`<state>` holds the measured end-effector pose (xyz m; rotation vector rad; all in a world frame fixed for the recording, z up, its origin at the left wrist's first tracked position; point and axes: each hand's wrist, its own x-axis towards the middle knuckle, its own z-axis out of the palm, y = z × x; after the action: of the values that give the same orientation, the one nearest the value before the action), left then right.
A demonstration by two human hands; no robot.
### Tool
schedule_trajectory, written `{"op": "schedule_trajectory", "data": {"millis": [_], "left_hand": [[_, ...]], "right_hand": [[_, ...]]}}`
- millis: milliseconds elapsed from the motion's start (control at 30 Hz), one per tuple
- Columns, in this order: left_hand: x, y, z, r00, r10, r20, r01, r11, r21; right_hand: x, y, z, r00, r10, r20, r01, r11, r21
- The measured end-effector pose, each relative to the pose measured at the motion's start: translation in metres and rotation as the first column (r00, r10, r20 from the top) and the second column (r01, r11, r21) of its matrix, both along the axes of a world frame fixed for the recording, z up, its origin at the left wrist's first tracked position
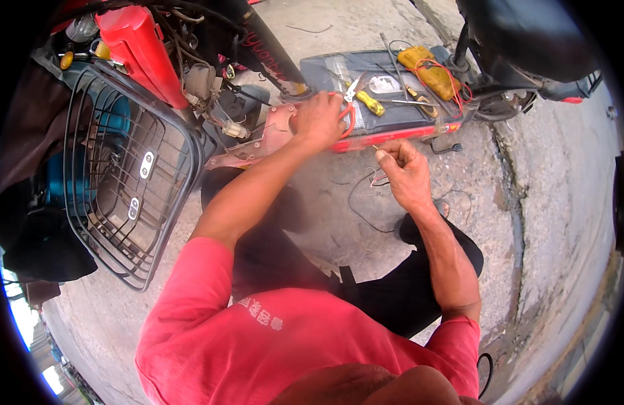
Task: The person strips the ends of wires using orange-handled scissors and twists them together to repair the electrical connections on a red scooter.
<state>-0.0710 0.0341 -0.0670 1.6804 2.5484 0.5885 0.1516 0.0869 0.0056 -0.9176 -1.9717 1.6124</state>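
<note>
My left hand [317, 121] reaches over the near edge of the scooter's footboard [319, 71]. Its curled fingers are at the red handles of a pair of pliers [351, 101], whose metal jaws point away from me over the board. My palm hides part of the grip. Lower and to the right, my right hand [405, 172] is raised above the ground with thumb and forefinger pinched together. A small, thin, light-coloured tip [375, 146] sticks out of that pinch, too small to name. Beside the pliers lies a yellow-handled screwdriver [370, 102].
A yellow multimeter [430, 73] with red leads rests on the footboard's right part. Left of me stands the wire basket [133, 175], beside a red body panel [140, 50] and exposed wiring. Thin loose wires [366, 216] lie on the concrete between my legs.
</note>
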Motion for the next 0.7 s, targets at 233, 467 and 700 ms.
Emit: {"op": "schedule_trajectory", "data": {"millis": [233,467,700], "left_hand": [[-0.004,0.015,-0.005,0.993,0.089,0.080,-0.082,0.993,-0.087],[-0.022,0.010,0.015,0.736,0.070,0.673,-0.180,0.979,0.095],[0.020,-0.052,0.094,0.100,-0.164,0.981,0.085,0.984,0.156]], "right_hand": [[0.002,0.004,0.007,1.000,-0.002,-0.001,0.002,0.997,-0.083],[0.005,0.013,0.013,0.996,-0.068,-0.060,0.060,0.991,-0.122],[0.007,0.015,0.021,0.987,-0.114,-0.115,0.093,0.980,-0.178]]}}
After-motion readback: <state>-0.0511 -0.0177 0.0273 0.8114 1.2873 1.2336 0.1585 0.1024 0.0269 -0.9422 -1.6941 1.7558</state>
